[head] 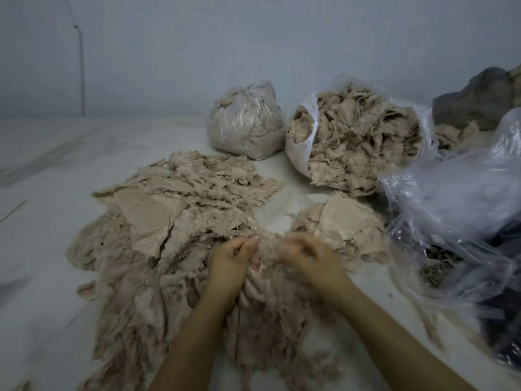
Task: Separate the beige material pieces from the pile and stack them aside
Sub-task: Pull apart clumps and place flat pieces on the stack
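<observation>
1. The pile (174,249) of beige, frayed material pieces lies spread over the pale tabletop (42,193), reaching from the near edge back toward the bags; it serves as the landmark here.
2. At the near middle of the pile, the left hand (234,263) has its fingers curled round a bunched piece (253,283), gripping it.
3. Just right of it, over the same part of the pile, the right hand (307,255) is blurred; its fingers look curled into the material, but what exactly it holds I cannot tell.
4. The step in hand looks like the separating: one piece being worked loose from the tangle.
5. Right of the pile, touching its edge, sits a smaller stack (346,230) of flatter pieces, likely the set-aside spot.
6. The next move calls for lifting the piece free without dragging its frayed neighbours, then laying it flat on that stack.
7. Behind the pile stand a tied bag (245,125) and an open bag (361,136) of the same material; loose clear plastic (456,198) lies farther right.
</observation>
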